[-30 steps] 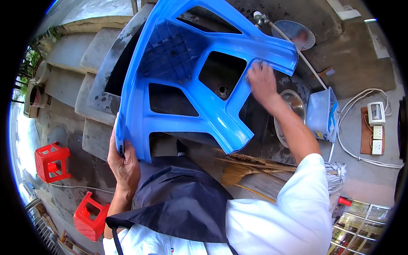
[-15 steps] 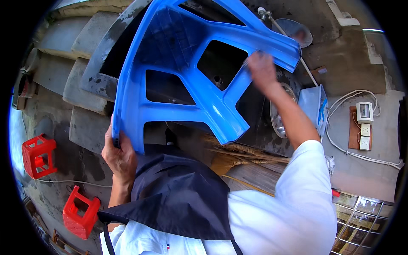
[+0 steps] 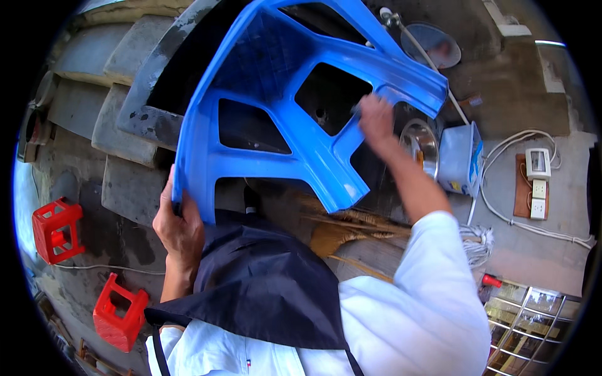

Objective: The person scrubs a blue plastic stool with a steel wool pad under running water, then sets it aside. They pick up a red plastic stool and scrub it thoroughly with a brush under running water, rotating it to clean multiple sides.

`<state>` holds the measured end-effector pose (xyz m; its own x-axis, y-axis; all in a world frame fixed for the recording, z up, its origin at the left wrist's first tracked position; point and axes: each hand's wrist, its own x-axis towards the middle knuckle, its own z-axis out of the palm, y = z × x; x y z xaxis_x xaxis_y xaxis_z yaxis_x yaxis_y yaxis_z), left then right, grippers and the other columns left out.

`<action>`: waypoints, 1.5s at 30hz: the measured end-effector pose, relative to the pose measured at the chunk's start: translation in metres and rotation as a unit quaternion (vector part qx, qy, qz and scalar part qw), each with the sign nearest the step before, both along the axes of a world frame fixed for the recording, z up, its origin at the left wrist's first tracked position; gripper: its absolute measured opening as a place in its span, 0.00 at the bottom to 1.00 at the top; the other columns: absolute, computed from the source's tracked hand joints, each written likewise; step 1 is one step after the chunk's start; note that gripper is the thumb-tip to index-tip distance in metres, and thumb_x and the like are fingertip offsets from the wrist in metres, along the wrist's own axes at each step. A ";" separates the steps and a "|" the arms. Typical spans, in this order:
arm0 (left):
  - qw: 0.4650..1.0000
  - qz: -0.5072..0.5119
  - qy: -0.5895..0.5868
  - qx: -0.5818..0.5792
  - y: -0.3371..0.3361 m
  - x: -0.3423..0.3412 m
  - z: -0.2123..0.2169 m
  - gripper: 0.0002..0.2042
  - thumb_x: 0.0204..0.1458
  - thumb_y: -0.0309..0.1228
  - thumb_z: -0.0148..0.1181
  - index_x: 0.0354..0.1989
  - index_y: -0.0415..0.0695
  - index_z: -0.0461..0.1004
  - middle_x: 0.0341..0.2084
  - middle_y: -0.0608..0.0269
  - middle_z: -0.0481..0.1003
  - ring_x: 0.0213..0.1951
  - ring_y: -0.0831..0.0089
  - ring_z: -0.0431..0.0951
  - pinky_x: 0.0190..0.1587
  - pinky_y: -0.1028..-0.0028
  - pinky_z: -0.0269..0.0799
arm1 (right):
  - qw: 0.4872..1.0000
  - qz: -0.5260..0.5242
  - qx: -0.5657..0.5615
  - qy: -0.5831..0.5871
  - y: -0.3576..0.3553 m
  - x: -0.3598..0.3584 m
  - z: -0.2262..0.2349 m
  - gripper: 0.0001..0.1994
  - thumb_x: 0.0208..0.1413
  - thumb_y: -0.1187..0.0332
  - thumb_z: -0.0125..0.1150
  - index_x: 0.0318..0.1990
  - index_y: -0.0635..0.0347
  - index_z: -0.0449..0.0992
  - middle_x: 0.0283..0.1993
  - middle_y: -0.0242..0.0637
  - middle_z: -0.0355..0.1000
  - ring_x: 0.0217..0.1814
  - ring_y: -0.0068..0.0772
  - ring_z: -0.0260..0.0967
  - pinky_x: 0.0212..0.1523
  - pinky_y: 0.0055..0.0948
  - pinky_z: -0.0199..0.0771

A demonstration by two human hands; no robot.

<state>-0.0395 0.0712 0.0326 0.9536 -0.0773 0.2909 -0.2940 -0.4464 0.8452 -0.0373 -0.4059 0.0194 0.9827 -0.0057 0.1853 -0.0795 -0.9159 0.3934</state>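
Observation:
A large blue plastic stool (image 3: 313, 164) is tilted on its side in front of me, its hollow underside and open-framed legs facing me. Low on its left side, my left hand (image 3: 180, 229) is closed around the edge of a leg. My right hand (image 3: 378, 125) is against the bar between two openings, fingers bent. A small greyish bit shows at its fingertips, but motion blur hides what it is. Behind the stool lies a dark sink with a grey stone rim (image 3: 145, 116), partly covered by it.
Right of the stool are a metal bowl (image 3: 427, 149), a translucent plastic bin (image 3: 456, 172) and wall sockets (image 3: 538, 189) with a white cable. A tap pipe (image 3: 392, 20) is beyond. Two small red stools (image 3: 58, 233) stand left; a straw broom (image 3: 335, 241) lies below the sink.
My right hand has slid down and slightly left along the stool's bar. The stool has shifted a little to the right, with my left hand still gripping it.

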 end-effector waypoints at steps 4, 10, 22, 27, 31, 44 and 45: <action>1.000 -0.008 0.025 0.000 0.001 0.001 0.008 0.22 0.59 0.14 0.53 0.63 0.35 0.72 0.40 0.49 0.83 0.37 0.73 0.84 0.41 0.74 0.78 | 0.984 0.124 0.114 0.063 0.058 -0.044 -0.041 0.07 0.42 0.75 0.61 0.32 0.56 0.74 0.37 0.42 0.70 0.43 0.50 0.69 0.44 0.46 0.70; 1.000 -0.011 0.020 0.011 -0.002 -0.004 -0.003 0.23 0.58 0.14 0.53 0.63 0.36 0.71 0.42 0.45 0.83 0.39 0.68 0.85 0.41 0.73 0.79 | 0.997 0.053 -0.036 -0.041 -0.021 0.032 0.025 0.04 0.48 0.76 0.57 0.31 0.56 0.74 0.37 0.42 0.71 0.41 0.49 0.70 0.43 0.47 0.68; 0.999 -0.023 0.038 0.020 -0.018 -0.003 -0.001 0.26 0.53 0.13 0.54 0.63 0.34 0.72 0.49 0.41 0.80 0.49 0.57 0.84 0.51 0.68 0.78 | 0.996 0.050 -0.071 0.019 -0.046 0.041 0.028 0.02 0.51 0.74 0.56 0.32 0.54 0.73 0.37 0.41 0.71 0.41 0.46 0.71 0.44 0.44 0.67; 0.998 -0.031 -0.029 0.044 -0.031 0.003 0.011 0.22 0.58 0.15 0.53 0.63 0.35 0.71 0.47 0.44 0.81 0.47 0.62 0.84 0.51 0.68 0.78 | 0.981 0.128 0.093 0.110 0.026 -0.036 -0.066 0.05 0.47 0.73 0.60 0.32 0.56 0.74 0.38 0.44 0.70 0.42 0.51 0.70 0.44 0.47 0.67; 0.998 -0.032 -0.015 0.046 -0.026 0.001 0.008 0.23 0.56 0.13 0.54 0.62 0.34 0.72 0.49 0.41 0.80 0.49 0.58 0.84 0.52 0.68 0.78 | 0.992 0.075 0.044 0.093 -0.019 -0.002 -0.020 0.13 0.40 0.77 0.63 0.36 0.54 0.73 0.39 0.43 0.70 0.43 0.50 0.70 0.44 0.45 0.67; 0.997 -0.043 -0.006 0.057 -0.029 -0.001 0.009 0.25 0.53 0.14 0.53 0.62 0.34 0.72 0.50 0.40 0.80 0.48 0.54 0.84 0.50 0.66 0.79 | 0.999 0.027 -0.031 -0.021 -0.071 0.030 0.016 0.05 0.47 0.73 0.61 0.33 0.54 0.75 0.38 0.40 0.71 0.42 0.46 0.71 0.42 0.45 0.67; 0.997 -0.043 0.009 0.061 -0.028 -0.004 0.012 0.25 0.53 0.14 0.53 0.62 0.34 0.72 0.50 0.40 0.80 0.49 0.54 0.84 0.50 0.66 0.79 | 0.999 0.016 -0.035 -0.020 -0.067 0.031 0.012 0.06 0.47 0.73 0.62 0.33 0.54 0.75 0.38 0.41 0.71 0.42 0.47 0.71 0.43 0.45 0.67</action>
<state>-0.0432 0.0433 0.0448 0.9469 -0.1936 0.2569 -0.3210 -0.5194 0.7920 -0.0064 -0.4727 0.0318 0.9741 0.0389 0.2226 -0.0681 -0.8887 0.4534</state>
